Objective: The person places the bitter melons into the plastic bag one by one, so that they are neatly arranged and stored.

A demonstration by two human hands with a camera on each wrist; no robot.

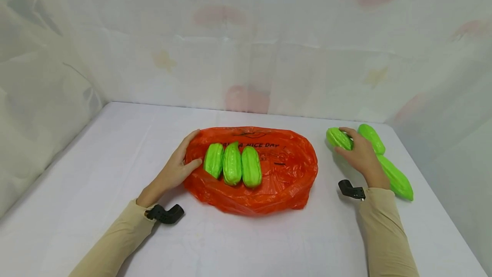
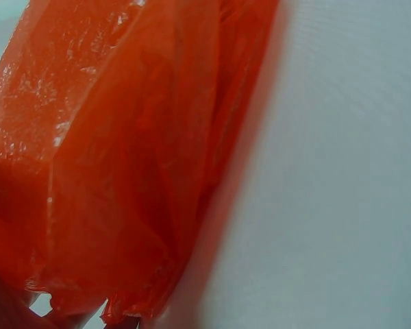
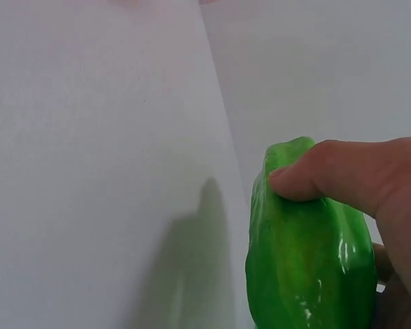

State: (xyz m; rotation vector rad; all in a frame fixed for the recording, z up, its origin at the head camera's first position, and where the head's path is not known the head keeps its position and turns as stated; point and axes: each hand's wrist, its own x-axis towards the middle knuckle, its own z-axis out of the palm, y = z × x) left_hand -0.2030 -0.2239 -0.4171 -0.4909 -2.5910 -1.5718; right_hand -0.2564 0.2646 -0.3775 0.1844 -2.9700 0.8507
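A red plastic bag (image 1: 284,183) lies spread wide on the table, with three ribbed green gourds (image 1: 232,166) side by side in its left half. My left hand (image 1: 177,166) grips the bag's left edge, the thumb reaching over the rim. Red plastic (image 2: 123,171) fills much of the left wrist view, where most of that hand is hidden. To the right of the bag, my right hand (image 1: 363,155) holds another ribbed green gourd (image 1: 339,138) between thumb and fingers. In the right wrist view the thumb presses on this gourd (image 3: 308,260), and its shadow falls apart from it.
Two more green gourds rest near the table's right edge: a shorter one (image 1: 372,138) behind the right hand and a longer one (image 1: 397,179) beside its wrist. A patterned cloth wall (image 1: 292,76) rises behind the white table (image 1: 253,247), with pale cloth on both sides.
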